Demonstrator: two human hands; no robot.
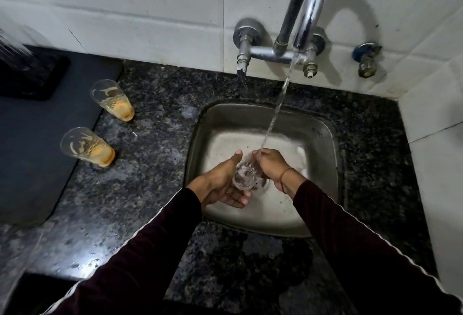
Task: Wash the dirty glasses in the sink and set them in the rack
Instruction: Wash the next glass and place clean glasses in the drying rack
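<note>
Fingers: left hand (220,184) is cupping the glass (246,174) from below, thumb extended along its far-left side; right hand (271,164) is curling round its far end under the water stream (278,109). Glass: lying tilted over the sink (200,139), long axis running near-to-far, base toward the viewer. 2 dirty glasses (87,148) are standing well left on the counter (150,139), nearer the left hand. Rack (30,74): far left.

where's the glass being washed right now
In the head view the clear glass is over the sink, right of centre, held between the left hand and right hand under the tap's stream.
</note>
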